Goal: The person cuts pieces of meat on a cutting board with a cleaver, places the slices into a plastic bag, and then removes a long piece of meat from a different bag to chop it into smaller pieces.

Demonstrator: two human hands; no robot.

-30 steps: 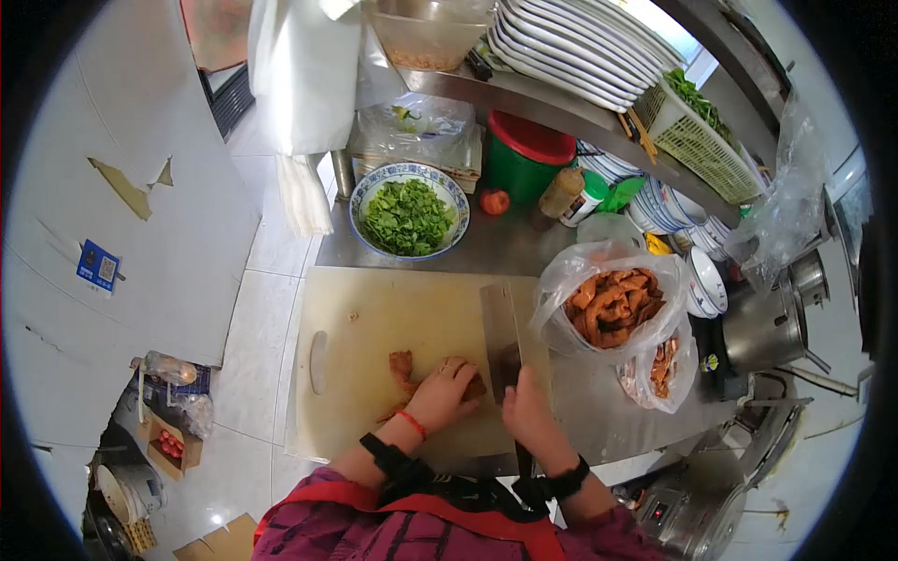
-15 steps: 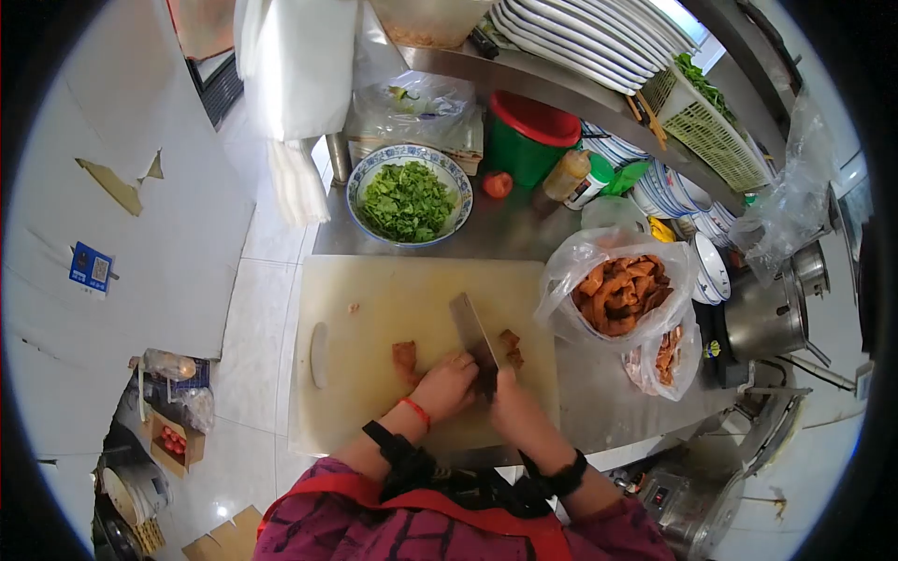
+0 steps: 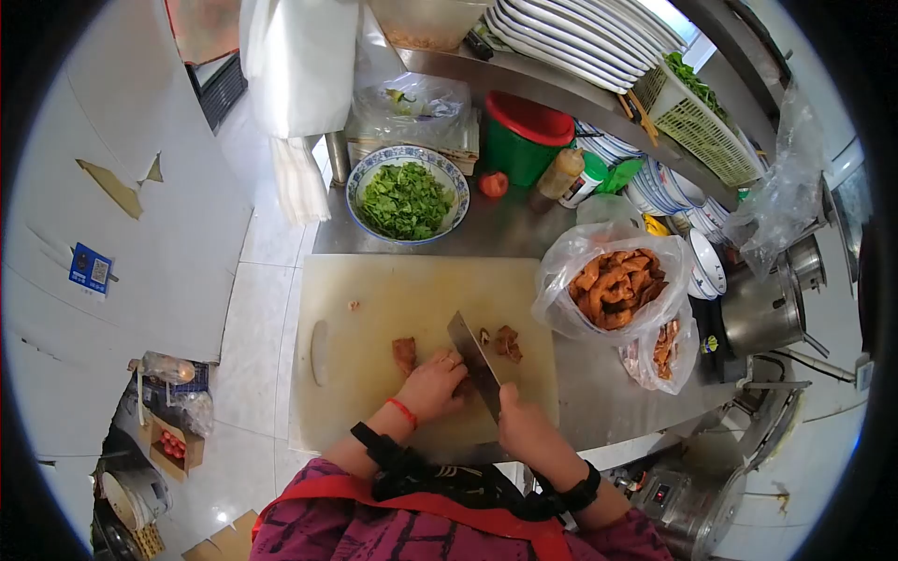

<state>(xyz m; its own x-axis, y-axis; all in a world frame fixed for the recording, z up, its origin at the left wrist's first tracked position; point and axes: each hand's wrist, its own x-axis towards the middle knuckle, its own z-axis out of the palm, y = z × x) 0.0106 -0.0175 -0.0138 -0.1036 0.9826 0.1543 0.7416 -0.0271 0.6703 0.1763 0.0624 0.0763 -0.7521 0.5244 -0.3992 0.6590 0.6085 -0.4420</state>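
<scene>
My right hand [image 3: 526, 423] is wrapped round the handle of a cleaver [image 3: 474, 359], its blade standing at a slant over the cutting board [image 3: 351, 411]. Left of the blade, my left hand [image 3: 434, 385] has its fingers curled down on a brown piece of food, mostly hidden beneath them. Another brown chunk [image 3: 404, 354] lies just left of those fingers. On the blade's right side are small cut brown pieces [image 3: 507, 344]. A tiny scrap [image 3: 354, 305] sits at the board's upper left.
A plastic bag of brown pieces [image 3: 617, 290] stands right of the board, with a smaller bag [image 3: 666, 353] below it. Behind the board are a bowl of chopped greens [image 3: 409, 201], a tomato [image 3: 494, 184], a green bin [image 3: 522, 150] and bottles. Stacked plates [image 3: 571, 42] fill the shelf above.
The cleaver and my right hand have shifted slightly down and right. My left hand has slid a little left, away from the blade. The cut pieces right of the blade now lie more spread out.
</scene>
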